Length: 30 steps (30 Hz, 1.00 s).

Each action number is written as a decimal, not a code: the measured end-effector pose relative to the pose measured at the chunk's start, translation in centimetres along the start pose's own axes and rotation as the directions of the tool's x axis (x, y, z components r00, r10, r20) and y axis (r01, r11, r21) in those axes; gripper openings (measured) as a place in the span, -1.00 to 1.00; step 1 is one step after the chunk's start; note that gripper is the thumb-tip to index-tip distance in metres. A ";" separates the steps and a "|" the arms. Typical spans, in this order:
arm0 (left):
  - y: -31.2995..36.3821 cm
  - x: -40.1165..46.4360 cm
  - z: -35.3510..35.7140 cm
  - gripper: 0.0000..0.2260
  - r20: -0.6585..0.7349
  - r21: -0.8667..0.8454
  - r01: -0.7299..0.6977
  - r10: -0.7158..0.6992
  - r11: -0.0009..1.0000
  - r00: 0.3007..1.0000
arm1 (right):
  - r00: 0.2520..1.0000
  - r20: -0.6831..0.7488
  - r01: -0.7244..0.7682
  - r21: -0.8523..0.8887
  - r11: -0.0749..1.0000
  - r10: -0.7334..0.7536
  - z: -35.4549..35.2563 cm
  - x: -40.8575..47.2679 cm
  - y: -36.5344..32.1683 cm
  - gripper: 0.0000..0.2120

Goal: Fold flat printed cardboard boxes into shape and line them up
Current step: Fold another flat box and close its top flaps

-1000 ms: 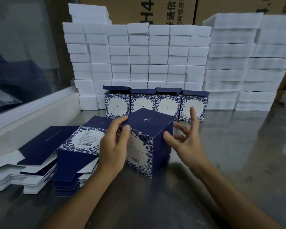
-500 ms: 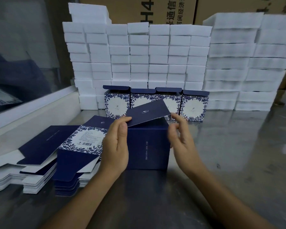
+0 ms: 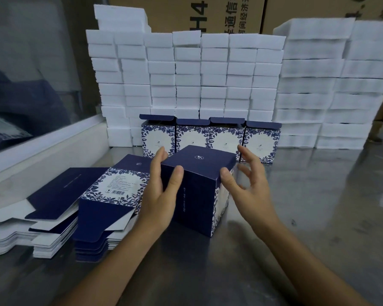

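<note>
Box (image 3: 199, 188) stood upright on the tabletop (image 3: 318, 217), lid closed. Left hand (image 3: 161, 191) gripped its left corner, thumb in front, fingers behind. Right hand (image 3: 250, 184) had its fingers spread, only the thumb touching the lid's right edge. Four folded boxes (image 3: 210, 138) were lined up behind.

My grey metal table (image 3: 318, 217) carries stacked flat navy cardboard blanks (image 3: 93, 206), four folded floral boxes (image 3: 210, 138), white foam blocks (image 3: 208, 80).
</note>
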<state>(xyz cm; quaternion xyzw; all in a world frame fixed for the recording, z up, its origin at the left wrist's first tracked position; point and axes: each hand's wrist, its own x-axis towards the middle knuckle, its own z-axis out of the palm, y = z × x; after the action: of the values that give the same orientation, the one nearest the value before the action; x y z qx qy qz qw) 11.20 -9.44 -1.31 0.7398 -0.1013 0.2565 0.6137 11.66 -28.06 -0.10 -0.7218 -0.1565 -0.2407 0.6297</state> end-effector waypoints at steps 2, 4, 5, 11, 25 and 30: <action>-0.1 -0.3 0.4 -0.48 0.039 0.069 -0.035 0.032 0.997 0.999 | 0.999 -0.002 0.042 -0.101 0.994 -0.043 -0.3 0.1 -0.1 -0.43; 0.1 -0.5 0.7 -0.55 0.064 0.151 -0.073 0.064 0.986 0.996 | 0.995 0.008 0.098 -0.171 0.980 -0.098 -0.2 0.0 -0.3 -0.51; 0.2 -0.6 0.8 -0.56 0.073 0.167 -0.092 0.081 0.982 0.994 | 0.992 0.015 0.122 -0.184 0.975 -0.122 -0.1 -0.1 -0.4 -0.58; 0.1 -0.9 1.2 -0.54 0.157 0.167 -0.236 0.210 0.957 0.965 | 0.943 -0.028 0.304 -0.329 0.894 -0.331 0.9 -0.5 -1.4 -0.73; 1.3 -1.3 1.5 -0.61 0.106 0.448 -0.432 0.434 0.783 0.895 | 0.886 -0.007 0.384 -0.549 0.742 -0.463 2.2 -0.9 -1.6 -0.91; 0.8 -0.9 1.5 -0.65 0.074 0.421 -0.404 0.414 0.812 0.907 | 0.893 -0.045 0.363 -0.520 0.773 -0.448 1.4 -0.6 -0.2 -0.86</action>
<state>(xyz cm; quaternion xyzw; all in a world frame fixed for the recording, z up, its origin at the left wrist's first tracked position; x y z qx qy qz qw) 10.46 -11.20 -1.26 0.8139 -0.1927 0.4060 0.3682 11.25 -26.62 -0.37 -0.7856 -0.1883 -0.4623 0.3654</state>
